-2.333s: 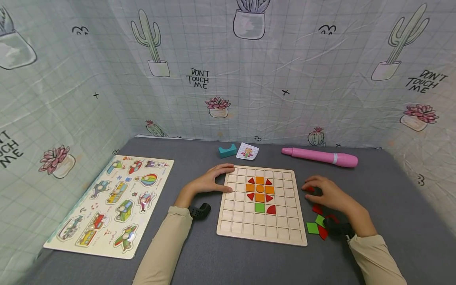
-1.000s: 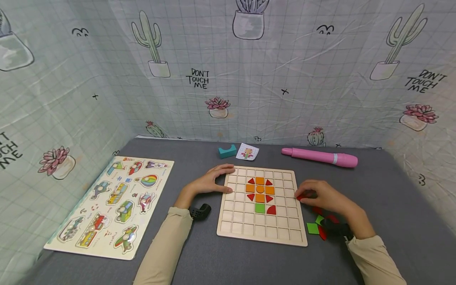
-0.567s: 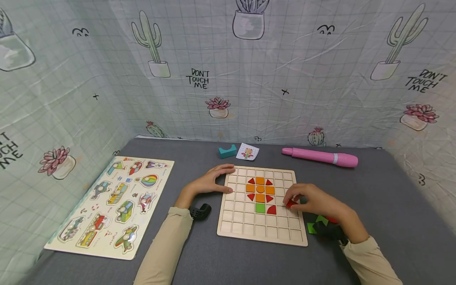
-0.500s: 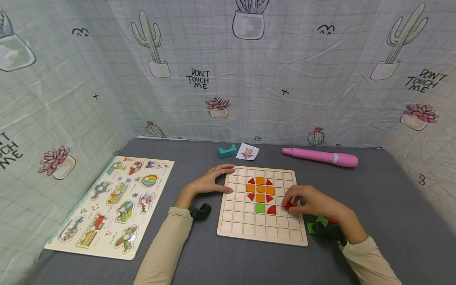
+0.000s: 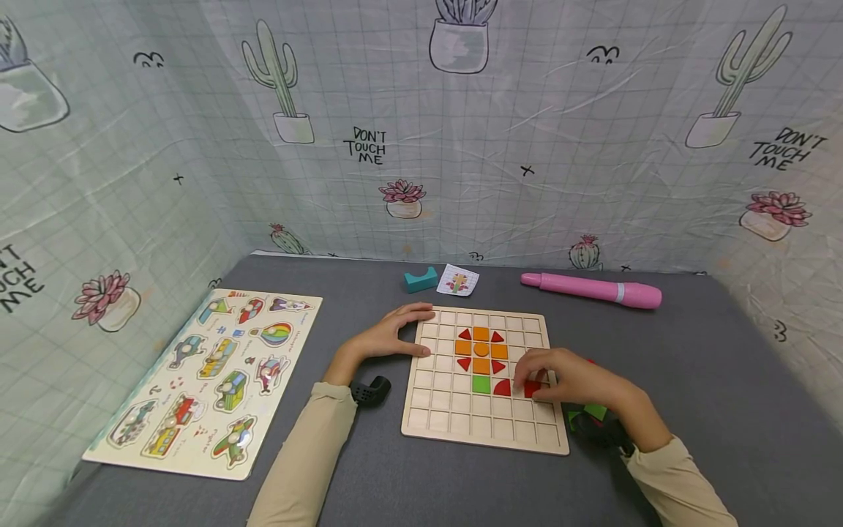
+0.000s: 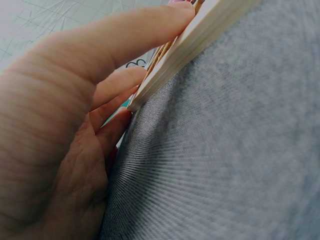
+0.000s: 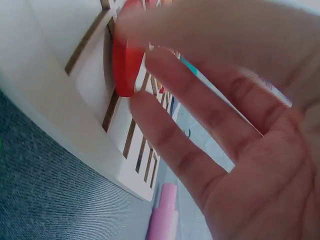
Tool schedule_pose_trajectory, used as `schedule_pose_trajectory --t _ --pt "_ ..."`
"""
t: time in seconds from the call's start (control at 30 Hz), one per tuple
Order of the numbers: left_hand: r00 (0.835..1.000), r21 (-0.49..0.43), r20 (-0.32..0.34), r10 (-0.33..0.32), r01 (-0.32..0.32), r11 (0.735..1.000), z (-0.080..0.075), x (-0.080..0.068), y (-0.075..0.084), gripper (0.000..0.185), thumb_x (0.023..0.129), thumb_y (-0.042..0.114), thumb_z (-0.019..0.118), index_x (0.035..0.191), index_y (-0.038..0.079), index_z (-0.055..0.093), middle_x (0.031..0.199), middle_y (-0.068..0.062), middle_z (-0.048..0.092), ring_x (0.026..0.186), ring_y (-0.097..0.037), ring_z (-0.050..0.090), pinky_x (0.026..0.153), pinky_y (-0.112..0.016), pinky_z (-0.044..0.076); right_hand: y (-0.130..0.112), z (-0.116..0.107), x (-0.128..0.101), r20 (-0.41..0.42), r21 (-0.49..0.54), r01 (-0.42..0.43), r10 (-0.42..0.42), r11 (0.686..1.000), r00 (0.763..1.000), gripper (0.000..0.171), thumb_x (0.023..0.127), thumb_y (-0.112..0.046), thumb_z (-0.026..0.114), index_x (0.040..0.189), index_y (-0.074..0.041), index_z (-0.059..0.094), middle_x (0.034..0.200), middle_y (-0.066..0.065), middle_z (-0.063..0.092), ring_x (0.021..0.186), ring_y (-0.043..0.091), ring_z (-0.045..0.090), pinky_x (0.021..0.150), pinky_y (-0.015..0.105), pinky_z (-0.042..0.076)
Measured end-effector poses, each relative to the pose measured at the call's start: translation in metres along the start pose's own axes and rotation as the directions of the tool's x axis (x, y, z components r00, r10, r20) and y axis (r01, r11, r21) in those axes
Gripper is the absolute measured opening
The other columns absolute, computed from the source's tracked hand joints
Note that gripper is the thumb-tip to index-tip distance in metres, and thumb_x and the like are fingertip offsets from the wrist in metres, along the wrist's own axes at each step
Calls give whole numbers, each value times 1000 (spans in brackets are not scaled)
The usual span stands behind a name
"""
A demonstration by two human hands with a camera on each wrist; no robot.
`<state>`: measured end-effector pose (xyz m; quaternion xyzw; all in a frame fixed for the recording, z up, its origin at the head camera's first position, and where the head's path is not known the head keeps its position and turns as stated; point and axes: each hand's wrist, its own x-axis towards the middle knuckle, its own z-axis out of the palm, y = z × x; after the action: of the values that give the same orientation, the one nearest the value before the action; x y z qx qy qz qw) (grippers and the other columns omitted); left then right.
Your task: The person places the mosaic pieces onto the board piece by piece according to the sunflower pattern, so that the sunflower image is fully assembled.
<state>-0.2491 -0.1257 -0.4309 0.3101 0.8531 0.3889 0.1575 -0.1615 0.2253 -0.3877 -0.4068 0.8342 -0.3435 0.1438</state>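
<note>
Right grip: the right hand [image 5: 569,378] is pinching a red piece [image 5: 532,388] between thumb and fingers [image 7: 165,135], which are curled around it.
Red piece position: it is sitting tilted at a cell of the wooden grid board [image 5: 461,424], just right of the red quarter-circle [image 5: 503,388]; whether it is fully seated cannot be told.
Left grip: the left hand [image 5: 391,338] is resting against the board's left edge [image 6: 195,40], thumb and fingers loosely straight, bracing the corner and enclosing nothing.
Board contents: an orange cross with a round centre [image 5: 481,349] is lying in the upper rows, red triangles [image 5: 464,334] are occupying its corners, and a green square [image 5: 481,384] is sitting below it.
Loose pieces: green and red pieces [image 5: 596,411] are lying on the counter [image 5: 711,366] just behind the right wrist, partly hidden.
Far side: a pink marker [image 5: 590,290], a teal block [image 5: 420,279] and a small pattern card [image 5: 457,279] are lying beyond the board.
Left side: a vehicle puzzle board [image 5: 211,377] is lying well apart from the grid board.
Surround: a cactus-print cloth [image 5: 408,132] is hanging behind the counter.
</note>
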Motion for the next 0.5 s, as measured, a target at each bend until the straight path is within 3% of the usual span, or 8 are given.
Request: schedule_pose_trajectory --t 0.2,0.5 --pt "1000 5 5 -4 4 1000 0 0 0 74 84 26 76 148 9 43 159 -6 28 148 -29 17 116 -57 13 -5 -2 -1 -37 -47 -89 87 995 996 16 83 -15 79 95 -8 72 94 1 61 74 11 53 63 25 48" --pt "1000 5 4 -1 1 1000 0 1 -1 73 84 26 76 148 10 44 158 -5 29 148 -28 17 117 -56 13 -6 -2 -2 -14 -36 -146 146 989 989 16 83 -11 77 96 -5 70 92 2 63 70 2 52 60 22 48"
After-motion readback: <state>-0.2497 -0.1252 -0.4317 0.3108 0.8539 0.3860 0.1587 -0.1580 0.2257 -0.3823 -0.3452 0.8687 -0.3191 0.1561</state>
